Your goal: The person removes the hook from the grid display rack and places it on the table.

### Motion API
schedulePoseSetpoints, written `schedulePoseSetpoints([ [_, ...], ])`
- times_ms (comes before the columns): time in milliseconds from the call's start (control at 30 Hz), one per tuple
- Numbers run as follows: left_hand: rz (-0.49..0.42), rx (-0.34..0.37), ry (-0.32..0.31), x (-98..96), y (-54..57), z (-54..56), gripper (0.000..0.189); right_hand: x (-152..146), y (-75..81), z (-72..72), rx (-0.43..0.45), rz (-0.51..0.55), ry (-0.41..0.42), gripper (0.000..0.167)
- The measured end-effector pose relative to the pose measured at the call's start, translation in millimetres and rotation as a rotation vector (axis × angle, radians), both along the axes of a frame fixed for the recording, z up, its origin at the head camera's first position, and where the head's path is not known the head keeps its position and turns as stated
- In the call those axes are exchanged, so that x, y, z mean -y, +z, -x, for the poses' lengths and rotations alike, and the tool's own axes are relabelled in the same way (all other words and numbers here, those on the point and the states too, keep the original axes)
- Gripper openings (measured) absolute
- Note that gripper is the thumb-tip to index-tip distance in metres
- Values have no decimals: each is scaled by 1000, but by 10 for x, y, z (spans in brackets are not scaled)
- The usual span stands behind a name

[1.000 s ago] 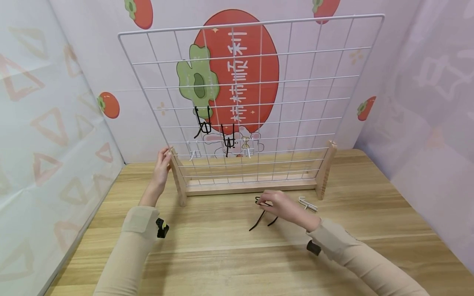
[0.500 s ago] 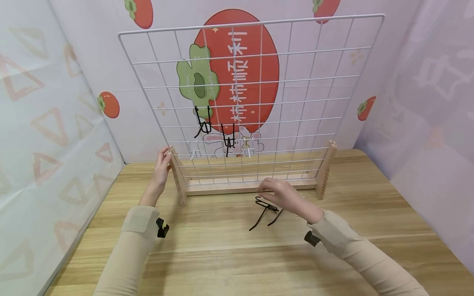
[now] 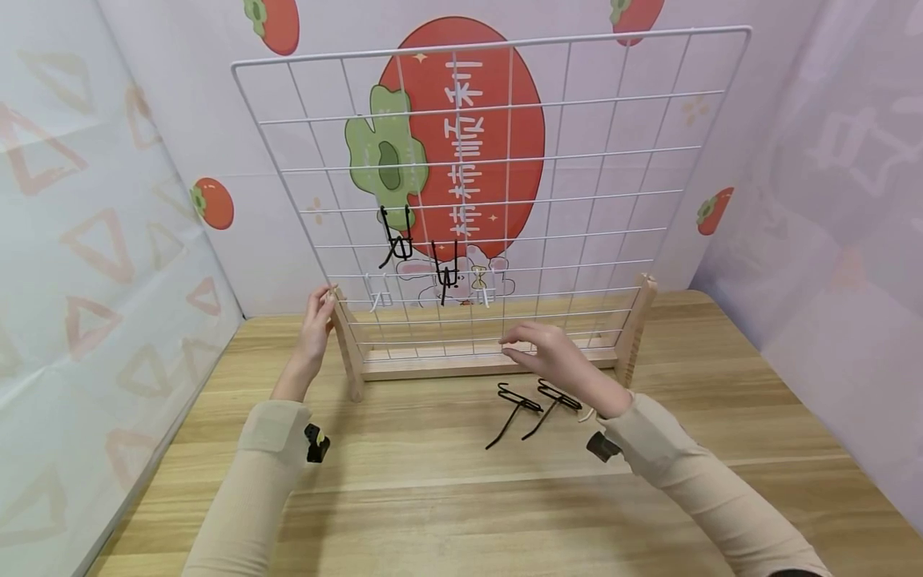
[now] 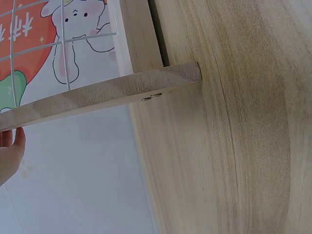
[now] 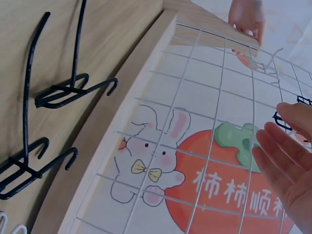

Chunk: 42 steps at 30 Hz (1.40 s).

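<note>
My left hand grips the top of the left wooden post of the stand; in the left wrist view its fingertips lie against the post end. The right hand, fingers gently bent and holding nothing, hovers before the lower part of the white wire grid. Beneath it, one black wire hook and another black hook lie on the table. A white hook shows partly from under the right wrist. On the grid hang two black hooks, upper and lower, and two white ones.
The grid stands in a wooden base with a right post on the wooden table. Behind it is a printed backdrop; a white sheet borders the left side.
My right hand has risen from the black hooks on the table toward the grid, uncovering the second hook. The left hand has stayed on the post.
</note>
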<state>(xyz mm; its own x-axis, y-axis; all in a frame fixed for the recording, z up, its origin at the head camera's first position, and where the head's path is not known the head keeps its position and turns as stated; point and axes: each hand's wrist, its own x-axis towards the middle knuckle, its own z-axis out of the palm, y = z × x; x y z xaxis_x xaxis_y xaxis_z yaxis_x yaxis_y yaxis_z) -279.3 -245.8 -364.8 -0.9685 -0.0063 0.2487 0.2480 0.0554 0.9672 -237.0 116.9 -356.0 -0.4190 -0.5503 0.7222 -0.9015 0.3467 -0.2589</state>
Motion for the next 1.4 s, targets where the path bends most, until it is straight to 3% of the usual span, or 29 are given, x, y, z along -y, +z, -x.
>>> schedulePoseSetpoints([
  [267, -8, -6, -5, -5, 3, 5, 20, 18, 118, 50, -37, 32, -17, 18],
  [500, -12, 1, 3, -8, 9, 6, 25, 46, 207, 83, -68, 66, -31, 18],
  [867, -9, 0, -5, -1, 8, -5, 17, 111, 301, 103, -31, 88, -63, 23],
  [1400, -4, -1, -3, -3, -8, 1, 25, 213, 302, 170, 6, 64, -100, 26],
])
